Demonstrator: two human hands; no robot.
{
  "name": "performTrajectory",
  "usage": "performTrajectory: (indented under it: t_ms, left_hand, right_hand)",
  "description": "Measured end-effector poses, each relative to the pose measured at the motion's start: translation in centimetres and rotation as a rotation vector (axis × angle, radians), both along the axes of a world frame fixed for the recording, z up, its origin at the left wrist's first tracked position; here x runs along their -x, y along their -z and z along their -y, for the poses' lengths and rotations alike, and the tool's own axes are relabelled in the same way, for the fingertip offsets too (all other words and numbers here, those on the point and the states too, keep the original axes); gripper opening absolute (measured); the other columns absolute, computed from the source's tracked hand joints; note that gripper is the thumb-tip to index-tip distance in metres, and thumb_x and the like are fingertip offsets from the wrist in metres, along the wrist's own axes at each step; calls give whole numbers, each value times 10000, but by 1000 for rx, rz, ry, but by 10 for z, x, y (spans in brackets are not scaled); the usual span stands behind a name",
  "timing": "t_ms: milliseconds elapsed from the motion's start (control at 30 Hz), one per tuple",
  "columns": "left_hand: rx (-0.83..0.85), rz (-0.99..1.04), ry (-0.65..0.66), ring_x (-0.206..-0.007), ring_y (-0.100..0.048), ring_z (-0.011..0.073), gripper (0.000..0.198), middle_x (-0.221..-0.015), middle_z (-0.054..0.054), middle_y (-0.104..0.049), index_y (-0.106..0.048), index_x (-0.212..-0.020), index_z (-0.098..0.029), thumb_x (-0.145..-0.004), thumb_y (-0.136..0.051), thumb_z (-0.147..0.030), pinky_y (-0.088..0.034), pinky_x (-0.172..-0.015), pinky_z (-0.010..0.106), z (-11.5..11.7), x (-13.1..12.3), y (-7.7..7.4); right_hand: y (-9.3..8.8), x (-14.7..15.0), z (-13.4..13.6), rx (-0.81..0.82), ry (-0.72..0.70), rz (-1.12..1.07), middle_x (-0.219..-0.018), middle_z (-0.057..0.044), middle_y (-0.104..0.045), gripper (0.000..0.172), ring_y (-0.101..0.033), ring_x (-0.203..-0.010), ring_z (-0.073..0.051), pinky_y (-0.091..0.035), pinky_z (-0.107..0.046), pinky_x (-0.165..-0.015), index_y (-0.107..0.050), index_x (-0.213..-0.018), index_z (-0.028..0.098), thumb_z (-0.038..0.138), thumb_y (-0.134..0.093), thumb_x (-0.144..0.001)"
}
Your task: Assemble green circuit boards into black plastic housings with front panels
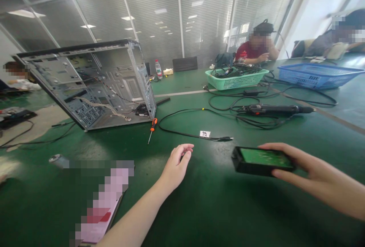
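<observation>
Here, the right hand (310, 174) clamps a black hard drive (256, 170), its green circuit board (264, 157) facing up, just above the green table (216, 205). The left hand (176, 165) hovers open and empty near a labelled cable (196, 136). Gripping the drive by its edges probably spares the board best.

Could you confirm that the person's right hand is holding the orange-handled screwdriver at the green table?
Not quite: the right hand holds a flat black device at the green table; the head view shows the orange-handled screwdriver lying by the computer case.
</observation>
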State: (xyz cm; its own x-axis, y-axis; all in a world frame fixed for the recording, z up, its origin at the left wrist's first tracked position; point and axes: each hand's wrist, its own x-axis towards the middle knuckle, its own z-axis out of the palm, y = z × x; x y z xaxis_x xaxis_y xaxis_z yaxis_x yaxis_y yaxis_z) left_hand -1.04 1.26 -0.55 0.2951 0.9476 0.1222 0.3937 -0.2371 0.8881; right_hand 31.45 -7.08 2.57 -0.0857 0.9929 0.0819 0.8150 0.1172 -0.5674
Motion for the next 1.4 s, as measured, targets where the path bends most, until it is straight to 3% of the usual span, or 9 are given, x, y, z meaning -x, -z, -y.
performTrajectory:
  t_ms: [133, 233, 567, 667, 800, 967, 1067, 1167, 1400]
  left_hand:
    - [31, -14, 19, -1027, -568, 198, 293, -1029, 45, -629, -582, -1094, -220, -918, -363, -302, -420, -950, 368, 1, 1, -4]
    - [28, -28, 41, -1052, -555, 199, 321, -1057, 38, -628, -586, -1102, -232, -930, -329, -318, -407, -970, 376, 2, 2, -5]
    - [-12, -151, 115, -1040, -560, 205, 359, -1053, 25, -653, -630, -1051, -237, -935, -305, -334, -407, -942, 348, 6, 2, -8]
    - [-20, -149, 116, -1018, -572, 209, 361, -1029, 26, -666, -648, -996, -220, -933, -310, -329, -414, -915, 339, 5, 1, -8]
    - [11, -127, 155, -931, -604, 213, 377, -867, 23, -714, -633, -961, -194, -941, -282, -329, -409, -892, 351, 5, 0, -11]
    - [-29, -209, 272, -916, -589, 212, 293, -848, -15, -742, -653, -892, -219, -907, -362, -248, -330, -954, 386, 11, -4, -19]
    - [-80, -228, 319, -900, -589, 197, 247, -887, -25, -730, -679, -827, -232, -850, -438, -187, -338, -955, 370, 15, -6, -23]
    - [-125, -236, 331, -949, -582, 196, 240, -947, -17, -711, -688, -860, -245, -812, -474, -147, -359, -942, 356, 18, -6, -24]
    - [-275, -196, 53, -813, -565, 180, 79, -820, 16, -591, -578, -821, -199, -775, -527, -162, -448, -754, 308, 10, 0, -15]
  right_hand:
    - [-5, 73, -34, 110, -259, -169, -1255, -61, -446, 476, -454, -1132, -248, -410, -411, -970, -428, -1237, 246, 499, -461, -835]
    - [-5, 97, -46, 104, -335, -176, -1244, -67, -445, 446, -450, -1120, -235, -393, -389, -978, -433, -1232, 212, 387, -455, -822]
    - [11, 100, -52, 86, -459, -199, -1326, -59, -355, 424, -346, -1237, -225, -287, -399, -1069, -433, -1270, 227, 354, -446, -865]
    - [16, 98, -52, 2, -376, -187, -1340, -44, -350, 458, -351, -1239, -227, -296, -405, -1064, -421, -1291, 253, 386, -470, -855]
    - [24, 96, -55, -129, -112, -162, -1166, -81, -486, 482, -493, -1047, -243, -426, -430, -909, -439, -1243, 208, 424, -481, -814]
    - [27, 102, -56, 55, -116, -318, -995, -82, -589, 415, -570, -918, -230, -473, -398, -828, -499, -1155, 172, 468, -400, -882]
    - [28, 108, -51, 88, -181, -423, -1115, -98, -562, 483, -531, -1049, -241, -431, -406, -935, -494, -1198, 160, 516, -425, -879]
    - [28, 112, -44, 69, -212, -334, -1283, -71, -452, 609, -433, -1178, -246, -365, -422, -1017, -392, -1313, 202, 527, -529, -816]
    - [28, 111, -40, -33, -250, -171, -1260, -47, -432, 515, -397, -1176, -224, -350, -414, -1019, -391, -1300, 254, 391, -525, -822]
